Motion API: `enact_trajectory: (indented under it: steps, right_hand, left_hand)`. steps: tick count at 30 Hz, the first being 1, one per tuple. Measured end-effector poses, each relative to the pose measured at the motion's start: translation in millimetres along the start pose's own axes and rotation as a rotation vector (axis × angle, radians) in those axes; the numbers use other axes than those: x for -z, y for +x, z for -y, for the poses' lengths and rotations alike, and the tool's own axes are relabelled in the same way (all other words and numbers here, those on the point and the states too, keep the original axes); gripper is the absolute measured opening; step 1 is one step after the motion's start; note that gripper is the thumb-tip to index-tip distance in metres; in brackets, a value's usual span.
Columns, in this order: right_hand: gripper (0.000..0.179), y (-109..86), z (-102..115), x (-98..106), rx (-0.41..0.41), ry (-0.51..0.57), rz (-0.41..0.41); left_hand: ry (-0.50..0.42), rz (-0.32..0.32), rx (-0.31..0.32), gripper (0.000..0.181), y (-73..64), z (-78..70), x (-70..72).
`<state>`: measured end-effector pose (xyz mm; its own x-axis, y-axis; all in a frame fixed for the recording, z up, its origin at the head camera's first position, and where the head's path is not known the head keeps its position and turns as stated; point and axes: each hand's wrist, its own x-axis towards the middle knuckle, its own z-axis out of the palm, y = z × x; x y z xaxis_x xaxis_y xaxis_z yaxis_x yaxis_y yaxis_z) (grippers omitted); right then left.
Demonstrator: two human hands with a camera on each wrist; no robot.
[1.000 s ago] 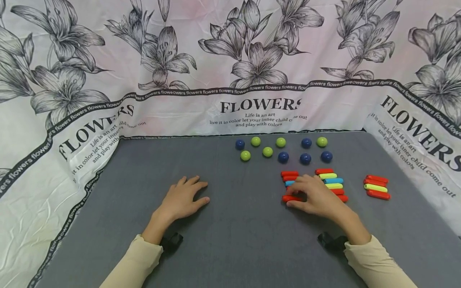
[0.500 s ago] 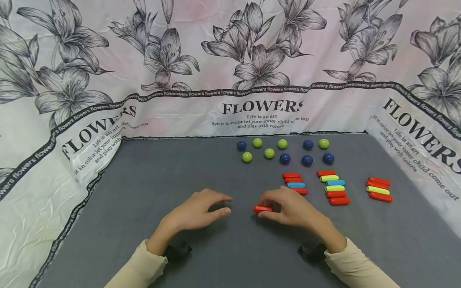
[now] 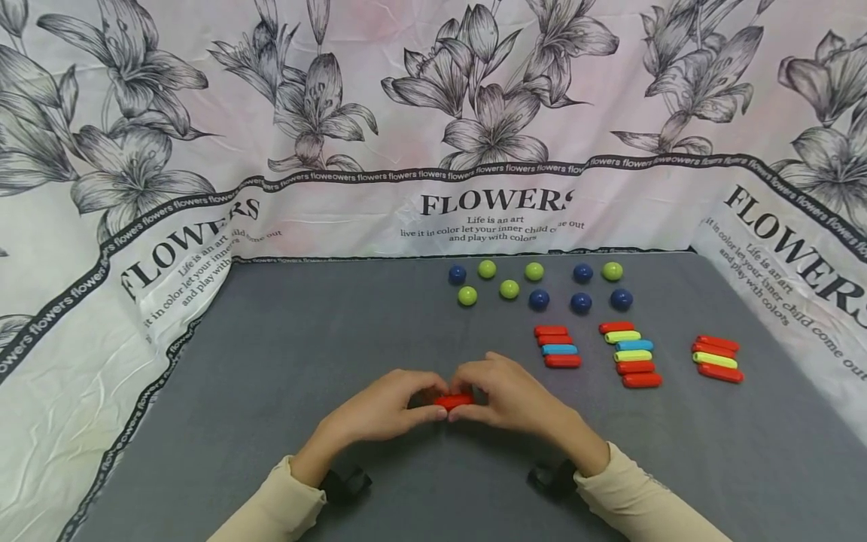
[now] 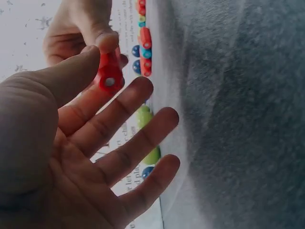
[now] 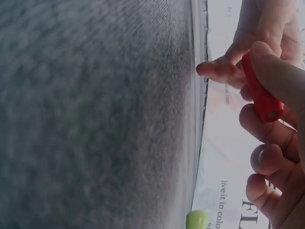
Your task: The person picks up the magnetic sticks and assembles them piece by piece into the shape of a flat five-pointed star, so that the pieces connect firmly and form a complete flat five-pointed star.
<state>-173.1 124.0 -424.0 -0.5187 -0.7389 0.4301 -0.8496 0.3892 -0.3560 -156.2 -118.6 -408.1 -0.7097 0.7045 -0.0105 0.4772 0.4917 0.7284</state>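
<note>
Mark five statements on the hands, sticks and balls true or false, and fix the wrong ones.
1. The left hand and right hand hold the same red stick. True.
2. The rightmost group of sticks includes a blue one. False: it is three red and one yellow.
3. The middle group of sticks numbers six. True.
4. Green balls outnumber blue balls. False: there are five of each.

Left hand [image 3: 387, 406]: thumb and forefinger pinching, others spread
Right hand [image 3: 509, 397]: pinching too, thumbs about meeting
Forearms [image 3: 271, 503]: angled inward
</note>
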Motion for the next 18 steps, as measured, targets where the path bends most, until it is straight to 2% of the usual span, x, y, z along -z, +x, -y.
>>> enact_trajectory:
  steps: [6,12,15,18]
  right_hand:
    - [0.027,2.0,2.7,-0.6,0.009,0.050,0.035]
    - [0.025,2.1,3.8,-1.2,-0.021,0.077,0.098]
    - [0.024,2.4,0.6,-0.3,-0.058,0.087,0.115]
    - [0.026,2.4,-7.9,1.1,-0.118,0.110,0.092]
  left_hand:
    - [-0.046,0.030,-0.017,0.020,0.7,3.4,-3.0]
    - [-0.032,0.077,-0.010,0.013,0.2,4.6,-3.0]
    - [0.003,0.061,0.027,0.013,0.1,5.7,-1.2]
    - [0.036,0.009,0.082,0.016,-0.5,9.0,2.0]
